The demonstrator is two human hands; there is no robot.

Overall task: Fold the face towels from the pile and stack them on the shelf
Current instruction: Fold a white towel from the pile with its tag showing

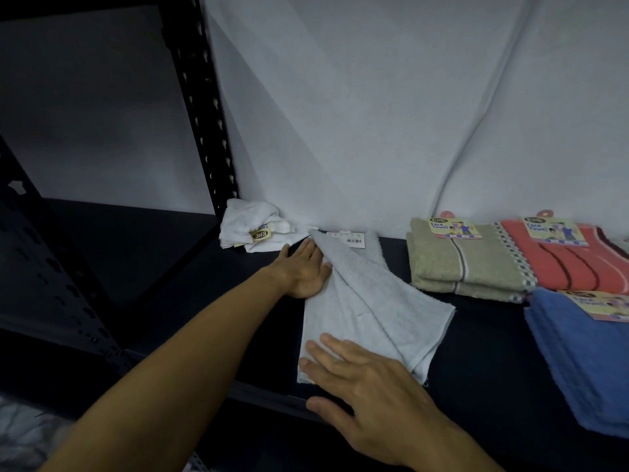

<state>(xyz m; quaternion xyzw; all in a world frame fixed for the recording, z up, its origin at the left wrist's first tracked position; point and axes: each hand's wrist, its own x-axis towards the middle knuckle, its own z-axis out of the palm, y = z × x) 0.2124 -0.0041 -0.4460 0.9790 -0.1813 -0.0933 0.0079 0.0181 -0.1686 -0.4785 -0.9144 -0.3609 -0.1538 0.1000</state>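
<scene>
We have the pale grey face towel [367,301] half-folded on the shelf [476,352]. Left hand [304,270] flat at its far edge, right hand [364,379] flat on the near corner, both with straight fingers. We'd smooth outward and square the edges before stacking beside the beige towel [466,264].

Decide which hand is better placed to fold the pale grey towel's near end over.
Right, probably. The right hand lies flat on the pale grey towel at its near end; the left hand presses the far end, anchoring it.

"ENE Face Towel" tag [456,228] on beige towel [456,267], same on red towel [571,267]
</scene>
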